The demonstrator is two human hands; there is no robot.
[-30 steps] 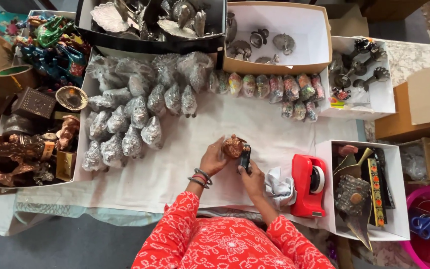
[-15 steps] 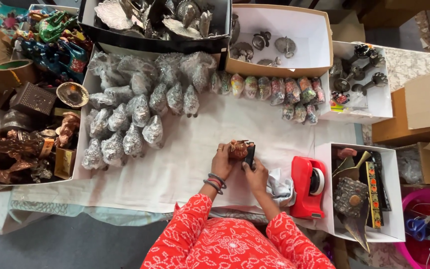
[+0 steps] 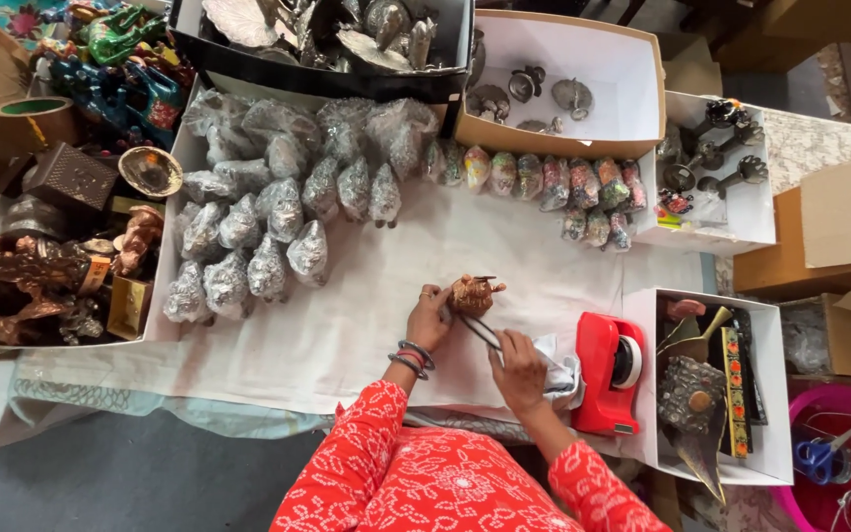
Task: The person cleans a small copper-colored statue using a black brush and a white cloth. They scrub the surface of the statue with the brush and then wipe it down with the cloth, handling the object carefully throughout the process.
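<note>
1. The left hand (image 3: 429, 317) is closed around a small copper-brown figurine (image 3: 472, 294), holding it just above the white-covered bench (image 3: 347, 335), a little right of the middle of the view.
2. The right hand (image 3: 517, 366) is closed on a thin dark tool (image 3: 481, 331), whose far end reaches up toward the figurine at about 11 o'clock from that hand. Whether the tip touches the figurine is too small to tell.
3. Under the right hand lies a crumpled whitish cloth (image 3: 556, 366). Just beside it at 3 o'clock stands a red tape dispenser (image 3: 611, 372).
4. What looks done: a cluster of clear-wrapped silver pieces (image 3: 268, 232) lies at 10 o'clock from the hands, and a row of wrapped colourful pieces (image 3: 544, 182) lies at 1 o'clock. Both groups are already bagged and set down.
5. The figurine in hand carries no wrap, so as a judgement the work on it is mid-way: it is being handled with the tool, not yet covered.
6. What seems left: unwrapped brown and copper figures (image 3: 41, 271) sit at 9 o'clock in a tray, and painted figures (image 3: 120, 59) lie at 10 o'clock further off.
7. A white box of dark metal items (image 3: 711, 163) sits at 2 o'clock; another white box of mixed goods (image 3: 706, 384) sits at 3 o'clock, beyond the dispenser.
</note>
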